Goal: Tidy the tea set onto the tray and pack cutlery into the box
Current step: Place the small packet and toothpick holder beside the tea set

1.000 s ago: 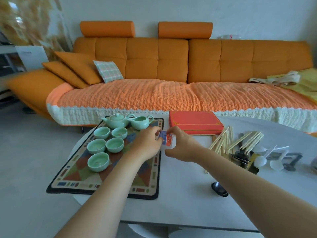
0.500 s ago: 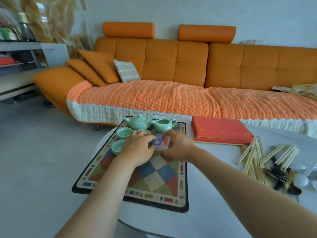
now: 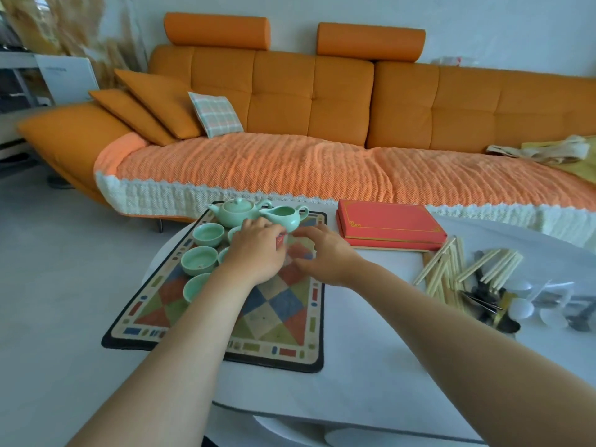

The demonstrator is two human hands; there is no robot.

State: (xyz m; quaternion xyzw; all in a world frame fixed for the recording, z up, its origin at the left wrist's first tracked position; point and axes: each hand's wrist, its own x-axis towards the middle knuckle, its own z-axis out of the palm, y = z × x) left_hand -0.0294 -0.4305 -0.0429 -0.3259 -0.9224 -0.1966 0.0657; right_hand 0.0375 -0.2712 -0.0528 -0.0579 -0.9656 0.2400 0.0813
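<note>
I judge the tea half nearly done: on the white table (image 3: 371, 388) the patterned tray (image 3: 283, 321) already carries the celadon teapot (image 3: 233, 211), the pitcher (image 3: 285, 218) and the cups (image 3: 208, 234) I can see. The cutlery half looks untouched. The red box (image 3: 390, 224) lies closed beside the tray, with chopsticks (image 3: 442, 272) and white spoons (image 3: 521, 307) heaped to its right. My left hand (image 3: 258, 253) curls over a small red packet (image 3: 281, 241) above the tray. Whether my right hand (image 3: 325, 253) pinches it too, I cannot tell. The shut lid stands in the way.
</note>
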